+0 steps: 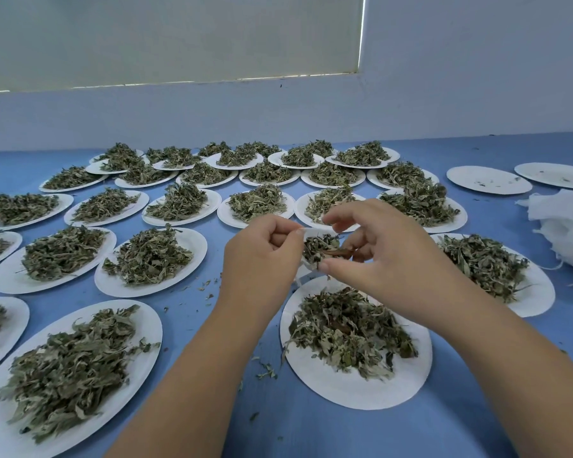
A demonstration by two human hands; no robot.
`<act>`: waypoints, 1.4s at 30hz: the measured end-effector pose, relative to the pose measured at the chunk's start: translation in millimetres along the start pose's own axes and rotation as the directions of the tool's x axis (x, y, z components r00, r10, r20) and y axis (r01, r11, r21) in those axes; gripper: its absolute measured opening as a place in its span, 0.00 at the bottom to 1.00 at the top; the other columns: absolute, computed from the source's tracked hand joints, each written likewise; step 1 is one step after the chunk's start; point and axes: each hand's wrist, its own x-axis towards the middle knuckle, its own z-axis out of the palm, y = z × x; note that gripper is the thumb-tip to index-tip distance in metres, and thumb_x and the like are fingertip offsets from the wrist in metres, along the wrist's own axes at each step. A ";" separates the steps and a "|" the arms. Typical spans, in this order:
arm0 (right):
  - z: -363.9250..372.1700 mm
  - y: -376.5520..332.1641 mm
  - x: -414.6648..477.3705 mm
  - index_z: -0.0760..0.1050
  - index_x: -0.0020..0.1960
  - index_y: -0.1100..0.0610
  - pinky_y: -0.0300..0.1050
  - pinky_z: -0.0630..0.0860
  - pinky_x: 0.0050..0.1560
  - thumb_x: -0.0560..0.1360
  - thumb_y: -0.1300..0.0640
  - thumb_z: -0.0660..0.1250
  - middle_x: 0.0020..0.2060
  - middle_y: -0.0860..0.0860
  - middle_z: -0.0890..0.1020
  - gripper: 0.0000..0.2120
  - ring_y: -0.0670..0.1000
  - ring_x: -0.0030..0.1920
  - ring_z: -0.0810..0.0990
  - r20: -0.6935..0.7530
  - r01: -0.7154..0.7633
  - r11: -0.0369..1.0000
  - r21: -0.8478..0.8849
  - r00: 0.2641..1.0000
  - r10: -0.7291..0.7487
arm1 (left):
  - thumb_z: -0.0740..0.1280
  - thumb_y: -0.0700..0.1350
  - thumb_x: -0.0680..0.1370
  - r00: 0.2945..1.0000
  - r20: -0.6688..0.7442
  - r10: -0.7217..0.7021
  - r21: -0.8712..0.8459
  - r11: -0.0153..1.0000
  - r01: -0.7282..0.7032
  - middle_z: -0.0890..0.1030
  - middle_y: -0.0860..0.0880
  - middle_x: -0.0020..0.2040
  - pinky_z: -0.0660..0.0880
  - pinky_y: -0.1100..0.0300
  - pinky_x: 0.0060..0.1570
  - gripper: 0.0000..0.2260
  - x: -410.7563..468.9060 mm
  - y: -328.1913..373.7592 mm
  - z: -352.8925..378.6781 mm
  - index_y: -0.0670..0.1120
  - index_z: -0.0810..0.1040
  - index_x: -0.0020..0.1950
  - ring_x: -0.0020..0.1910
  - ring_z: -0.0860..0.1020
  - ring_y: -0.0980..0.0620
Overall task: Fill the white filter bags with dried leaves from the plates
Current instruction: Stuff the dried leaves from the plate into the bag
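Holding one white filter bag in the air between my two hands, just above the nearest plate on my right, I pinch its rim with my left hand, thumb and forefinger curled on the edge. My right hand, fingers bent, pinches a tuft of dried leaves at the bag's open mouth, and leaves show inside the bag. On the blue bench I count three heaped plates in the row nearest me, the leftmost cut by the frame. The next row has four, then come six and six more; beyond those the plates overlap too much for a sure count. Two crumb-strewn plates sit at the far right. One heap of spare bags lies at the right edge, and I cannot count the bags in it. Loose leaf bits lie scattered on the bench between the near plates.
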 end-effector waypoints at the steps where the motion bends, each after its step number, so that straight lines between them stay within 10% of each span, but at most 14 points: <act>1: 0.6 -0.3 0.0 0.72 0.56 0.40 0.33 0.75 0.45 0.67 0.48 0.75 0.50 0.38 0.72 0.20 0.37 0.44 0.76 -0.007 0.003 1.000 -0.005 1.000 -0.003 | 0.69 0.45 0.77 1.000 0.003 0.001 0.003 1.000 -0.001 0.76 0.59 0.27 0.65 0.70 0.24 0.07 0.0 -0.1 0.6 0.53 0.79 0.39 0.23 0.69 0.61; 19: 9.4 -3.2 -1.0 0.80 0.48 0.51 0.28 0.69 0.36 0.71 0.59 0.72 0.34 0.42 0.79 0.07 0.36 0.36 0.74 -0.055 0.043 0.996 -0.081 0.997 -0.048 | 0.68 0.39 0.77 0.986 0.153 0.065 -0.081 0.995 -0.053 0.75 0.60 0.25 0.63 0.73 0.25 0.10 -5.8 5.1 4.3 0.52 0.80 0.39 0.23 0.70 0.63; 42: -0.6 0.4 -0.3 0.84 0.45 0.46 0.26 0.64 0.40 0.74 0.54 0.71 0.38 0.38 0.81 0.04 0.35 0.42 0.74 -0.057 0.180 0.974 -0.140 0.980 -0.189 | 0.67 0.38 0.78 0.982 0.181 0.044 -0.117 0.993 -0.023 0.76 0.59 0.24 0.65 0.75 0.24 0.09 -6.2 10.5 0.8 0.49 0.79 0.40 0.22 0.74 0.63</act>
